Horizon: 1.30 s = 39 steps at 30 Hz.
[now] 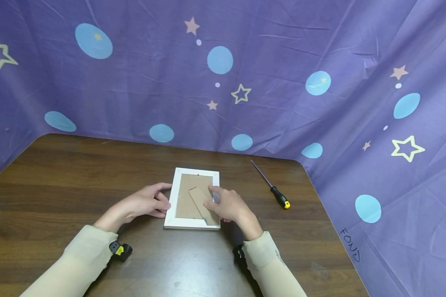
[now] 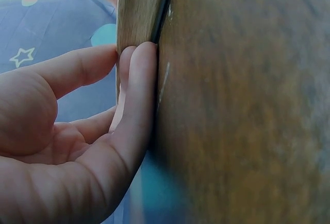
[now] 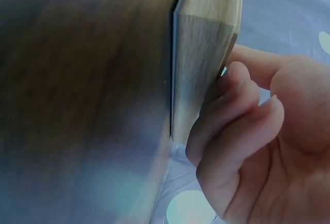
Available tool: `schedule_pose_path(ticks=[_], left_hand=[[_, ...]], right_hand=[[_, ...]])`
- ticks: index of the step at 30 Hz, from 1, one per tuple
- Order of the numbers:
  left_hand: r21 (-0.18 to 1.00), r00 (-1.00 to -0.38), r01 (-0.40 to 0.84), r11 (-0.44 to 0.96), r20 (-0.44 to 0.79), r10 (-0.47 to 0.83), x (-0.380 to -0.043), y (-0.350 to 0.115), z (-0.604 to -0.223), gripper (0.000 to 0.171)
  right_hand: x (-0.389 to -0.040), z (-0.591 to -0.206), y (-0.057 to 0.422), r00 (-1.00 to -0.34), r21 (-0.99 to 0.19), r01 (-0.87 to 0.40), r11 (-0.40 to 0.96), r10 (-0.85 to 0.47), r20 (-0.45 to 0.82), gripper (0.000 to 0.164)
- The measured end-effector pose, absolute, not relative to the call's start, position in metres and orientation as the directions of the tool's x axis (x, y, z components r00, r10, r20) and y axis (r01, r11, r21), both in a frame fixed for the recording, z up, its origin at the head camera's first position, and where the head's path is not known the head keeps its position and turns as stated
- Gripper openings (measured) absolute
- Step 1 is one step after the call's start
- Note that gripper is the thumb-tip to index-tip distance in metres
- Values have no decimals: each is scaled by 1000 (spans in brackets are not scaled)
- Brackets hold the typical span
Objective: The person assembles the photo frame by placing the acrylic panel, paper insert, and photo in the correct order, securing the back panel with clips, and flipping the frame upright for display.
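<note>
Purple cloth [image 1: 275, 53] printed with blue spots [image 1: 220, 60] and stars [image 1: 191, 26] hangs around a brown wooden table [image 1: 78, 173].

Roomiest spot is the left: between the left hand [image 1: 148, 201] and the table's [image 1: 78, 173] left edge, right up to the far left corner, a hand could swing through easily. There's a decent lane between the picture frame [image 1: 193, 198] and the far edge too, but a curtain [image 1: 134, 78] walls off that edge plus the left and right ones. Both sides of the frame are taken, one hand at each. Near the far right corner a screwdriver [image 1: 273, 187] lies slantwise; a hand fits between it and the right hand [image 1: 230, 204]. Toward the near edge, the sleeves [image 1: 70, 260] hem in a middle lane.
</note>
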<state>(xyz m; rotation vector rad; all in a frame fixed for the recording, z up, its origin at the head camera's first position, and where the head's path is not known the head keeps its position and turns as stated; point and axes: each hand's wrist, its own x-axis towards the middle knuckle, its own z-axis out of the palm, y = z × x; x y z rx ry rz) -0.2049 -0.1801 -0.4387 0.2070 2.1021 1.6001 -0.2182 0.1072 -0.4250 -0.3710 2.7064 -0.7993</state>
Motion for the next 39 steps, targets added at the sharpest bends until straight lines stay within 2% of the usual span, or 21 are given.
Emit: schedule_pose_path(ticks=[9,13,17,24,29,32,36,39], left_hand=[[939,-870,-166,303,-284,402,-206,-181,-441,80],[939,-871,-165,301,-282,403,-206,-182,-442,80],[944,-871,-166,285,-276,407,-205,-182,-442,80],[948,-869,-168,271,-273,412,-205,-180,-441,81],[948,-869,-168,272,-272,414,-206,-179,-442,81],[947,-871,-168,274,-273,409,-206,-179,-442,81],[945,-872,-172,277,-277,404,-205,-180,-441,81],[945,-871,-172,278,-278,404,-205,-180,-441,81]], right_hand=[[-220,-419,118,-915,-585,-187,789,-357,-189,65],[-223,-405,134,-936,-611,-195,767,-331,-117,64],[-229,-391,157,-963,-610,-207,765,-270,-12,55],[-252,-382,208,-971,-436,-240,867,-213,110,41],[-268,-393,249,-987,-279,-162,947,-151,60,41],[-275,-403,270,-994,-204,-108,973,-110,0,48],[-282,-417,286,-994,-160,-79,984,-89,-58,54],[-285,-426,293,-989,-148,-109,983,-122,-81,47]])
